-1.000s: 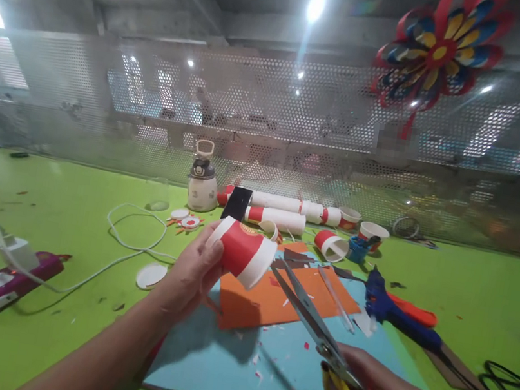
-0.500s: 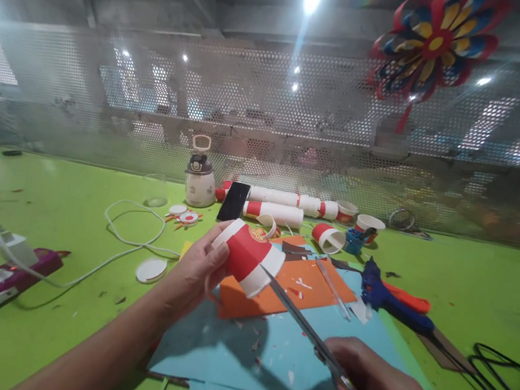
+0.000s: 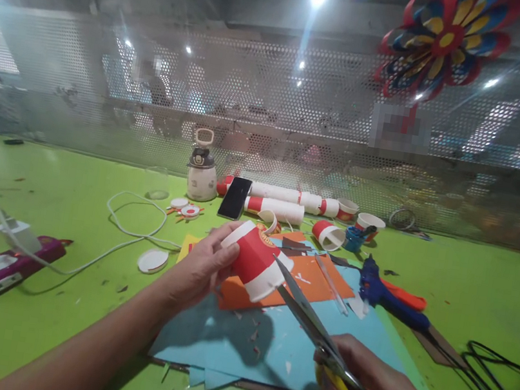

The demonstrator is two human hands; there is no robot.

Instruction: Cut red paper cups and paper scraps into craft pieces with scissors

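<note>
My left hand [image 3: 205,262] grips a red and white paper cup [image 3: 255,259], tilted with its white end toward the right. Around the handles of the scissors [image 3: 323,341] are the fingers of my right hand [image 3: 360,373]. The scissor blades stand apart, their tips at the cup's white end. Beneath both hands lie blue paper [image 3: 306,342] and an orange sheet [image 3: 239,296] with small scraps on them.
A purple power strip [image 3: 9,268] with a white cable lies left. Behind are a bottle [image 3: 203,177], a phone [image 3: 235,198], white tubes [image 3: 281,211] and another cup [image 3: 327,234]. A blue glue gun [image 3: 382,291] rests on the right.
The scissor blades, nearly closed on the cup's edge before, have spread apart. The cup and my left hand have shifted slightly right in view.
</note>
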